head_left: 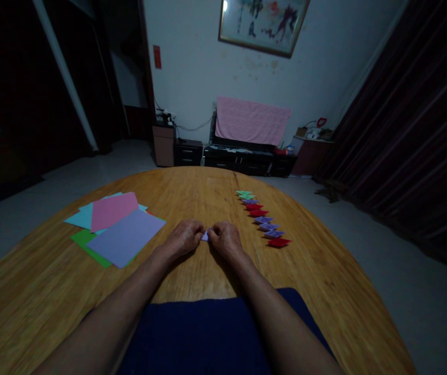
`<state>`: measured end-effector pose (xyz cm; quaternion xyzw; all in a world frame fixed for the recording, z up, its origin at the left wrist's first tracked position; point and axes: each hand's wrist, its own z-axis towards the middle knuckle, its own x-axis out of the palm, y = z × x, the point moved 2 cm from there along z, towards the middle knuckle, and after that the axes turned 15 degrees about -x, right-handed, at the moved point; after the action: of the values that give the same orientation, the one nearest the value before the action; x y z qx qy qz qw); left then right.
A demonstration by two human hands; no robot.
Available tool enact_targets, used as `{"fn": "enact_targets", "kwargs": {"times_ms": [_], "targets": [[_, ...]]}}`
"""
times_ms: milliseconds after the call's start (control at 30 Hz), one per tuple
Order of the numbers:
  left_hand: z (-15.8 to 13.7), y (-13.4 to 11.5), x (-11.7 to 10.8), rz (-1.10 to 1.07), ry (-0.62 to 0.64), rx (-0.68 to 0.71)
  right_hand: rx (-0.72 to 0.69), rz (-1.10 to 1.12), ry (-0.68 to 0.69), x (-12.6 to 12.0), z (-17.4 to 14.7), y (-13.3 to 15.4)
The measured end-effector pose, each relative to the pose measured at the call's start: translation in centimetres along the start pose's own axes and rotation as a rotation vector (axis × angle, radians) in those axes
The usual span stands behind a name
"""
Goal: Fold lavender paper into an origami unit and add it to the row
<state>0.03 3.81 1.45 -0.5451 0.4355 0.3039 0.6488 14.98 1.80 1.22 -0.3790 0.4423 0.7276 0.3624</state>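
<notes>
A small lilac paper piece [205,236] lies between the left hand [186,236] and the right hand [225,238] over the tabletop [203,192], its bared sliver bridging the gap; the fingers hide too much to tell its long axis or which way it points. Each hand's grip is nearly closed, thumb and fingertips drawn together, pinching the paper from opposite sides.
</notes>
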Motion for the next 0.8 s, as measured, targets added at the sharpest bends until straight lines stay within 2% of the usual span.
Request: {"fn": "enact_targets", "kwargs": {"times_ms": [133, 467, 567, 633, 733, 800], "targets": [[-0.3, -0.6, -0.1, -0.036, -0.066, 0.056, 0.004, 0.009, 0.000, 0.0, 0.0, -0.1], [-0.1, -0.3, 0.7, -0.103, 0.001, 0.039, -0.030, 0.063, 0.002, -0.4, 0.1, -0.1], [-0.2, -0.4, 0.6, -0.111, 0.012, 0.062, -0.059, 0.197, 0.016, -0.9, 0.2, -1.0], [-0.2, -0.5, 0.5, -0.120, 0.023, 0.067, 0.000, 0.344, 0.040, -1.4, 0.1, -2.0], [-0.2, -0.6, 0.5, -0.134, 0.029, 0.066, 0.103, 0.596, 0.157, -2.0, -0.6, -3.3], [-0.2, -0.6, 0.5, -0.132, 0.019, 0.069, 0.109, 0.701, 0.205, -2.4, -1.0, -3.6]]}}
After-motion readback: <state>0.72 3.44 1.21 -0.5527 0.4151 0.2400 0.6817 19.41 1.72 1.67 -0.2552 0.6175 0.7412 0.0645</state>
